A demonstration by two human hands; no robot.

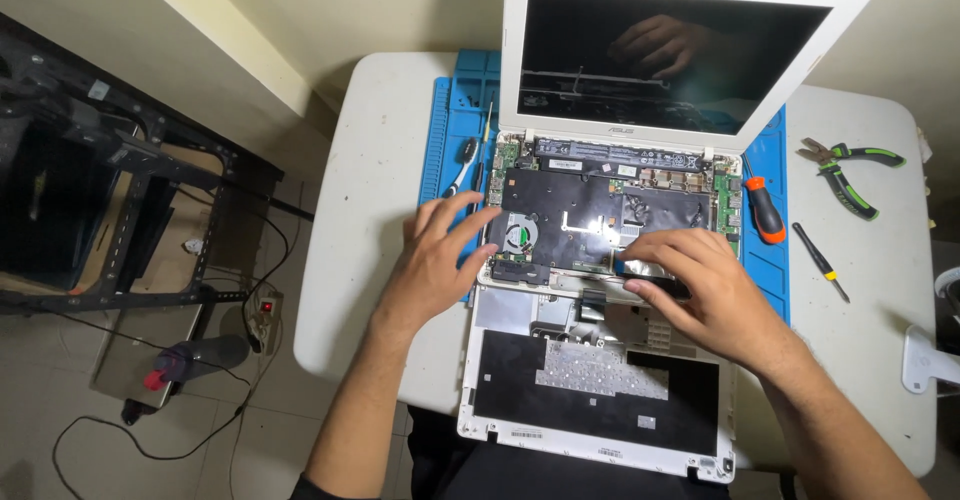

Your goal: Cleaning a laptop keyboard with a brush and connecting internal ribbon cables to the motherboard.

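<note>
Our left hand (435, 260) fingers spread, released, beside laptop (610, 222) fan (520, 234) | right hand (695, 285) fingers pinching its front-edge connector (640, 268)

Both forearms are bare from wrist to elbow, with no watch, band or glove. The left hand (437, 260) and the right hand (695, 285) carry no rings that can be seen. At about seven o'clock, the edge of a dark short sleeve (312, 486) shows on the left upper arm. Dark clothing (520, 475) covers the lap at six o'clock.
</note>
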